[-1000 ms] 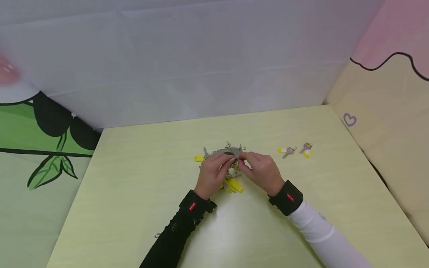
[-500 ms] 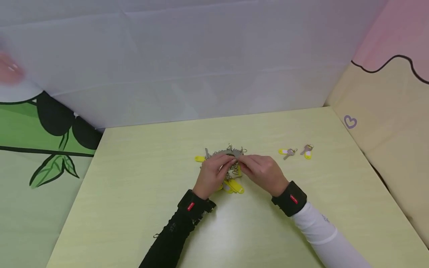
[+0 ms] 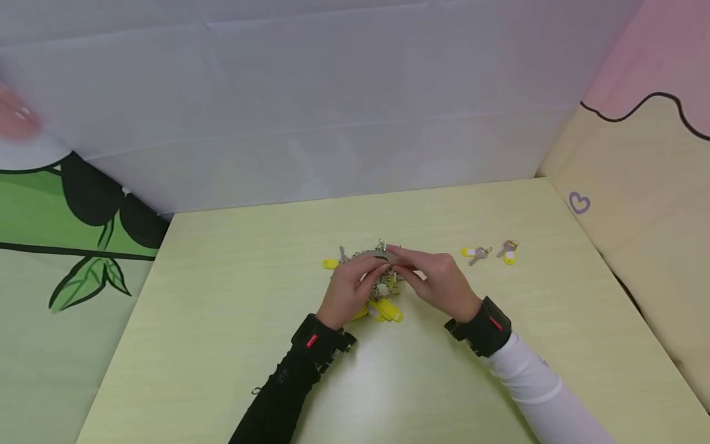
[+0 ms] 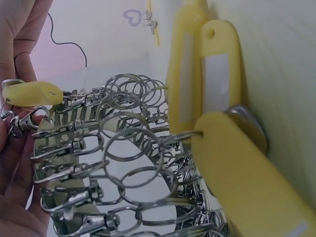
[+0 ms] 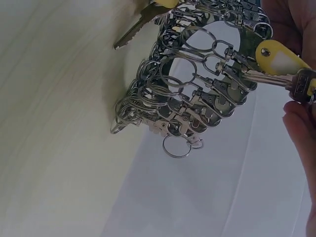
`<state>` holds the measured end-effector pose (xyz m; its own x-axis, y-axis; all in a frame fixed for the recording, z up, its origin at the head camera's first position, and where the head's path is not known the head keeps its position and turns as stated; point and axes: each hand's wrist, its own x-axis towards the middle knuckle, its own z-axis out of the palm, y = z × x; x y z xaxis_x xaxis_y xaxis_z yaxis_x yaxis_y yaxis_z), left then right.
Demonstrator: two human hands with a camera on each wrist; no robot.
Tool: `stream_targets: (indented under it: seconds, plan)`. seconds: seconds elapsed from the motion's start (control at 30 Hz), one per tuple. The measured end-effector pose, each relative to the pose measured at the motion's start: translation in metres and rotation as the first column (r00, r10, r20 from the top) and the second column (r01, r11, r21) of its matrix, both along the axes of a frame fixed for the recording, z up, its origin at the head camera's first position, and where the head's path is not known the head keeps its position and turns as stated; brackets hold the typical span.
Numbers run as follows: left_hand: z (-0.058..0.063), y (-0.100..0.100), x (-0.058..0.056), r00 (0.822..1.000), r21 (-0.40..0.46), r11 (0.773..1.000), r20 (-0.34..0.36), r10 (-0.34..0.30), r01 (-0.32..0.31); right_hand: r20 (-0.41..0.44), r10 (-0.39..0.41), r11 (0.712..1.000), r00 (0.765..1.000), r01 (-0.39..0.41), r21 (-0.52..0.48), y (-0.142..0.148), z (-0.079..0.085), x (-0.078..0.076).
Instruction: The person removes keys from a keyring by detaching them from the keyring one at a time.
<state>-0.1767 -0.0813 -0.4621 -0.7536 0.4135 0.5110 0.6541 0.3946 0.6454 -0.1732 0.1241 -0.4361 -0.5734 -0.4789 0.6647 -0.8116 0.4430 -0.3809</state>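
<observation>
A grey, curved key holder (image 3: 381, 253) stands on the table, hung with several swivel clasps (image 4: 76, 200) and split rings (image 4: 131, 158). My left hand (image 3: 352, 282) grips its near edge with thumb and fingers. Beside it, my right hand (image 3: 440, 279) pinches the dark head of a key (image 5: 269, 78), whose blade points at the clasps. A yellow tag (image 5: 281, 58) lies right by that key. The right index finger reaches over the holder in the head view. Several yellow key tags (image 4: 217, 74) hang from rings on the near side. My hands hide the holder's middle in the head view.
Two keys with yellow tags, a left one (image 3: 479, 253) and a right one (image 3: 508, 248), lie on the table to the right. The pale table (image 3: 244, 290) meets a white cloth wall (image 3: 355, 154) at the back and a printed panel (image 3: 632, 203) on the right.
The right index finger has stretched out over the holder, while the right wrist has shifted slightly toward the right. The left hand keeps its grip at nearly the same place.
</observation>
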Motion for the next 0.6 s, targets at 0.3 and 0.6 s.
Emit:
stream_targets:
  seconds: [0.3, 0.6]
  plan:
    - [-0.002, -0.0007, -0.0007, 1.0, 0.018, 1.0, 0.001, 0.016, -0.016, 0.17, 0.01, 0.997, 0.985, 0.003, -0.076, -0.004, -0.0013, 0.0032]
    - [-0.003, 0.001, -0.0004, 1.0, 0.007, 1.0, 0.008, 0.012, -0.012, 0.107, -0.114, 0.989, 0.988, 0.123, -0.083, -0.0094, -0.0075, 0.006]
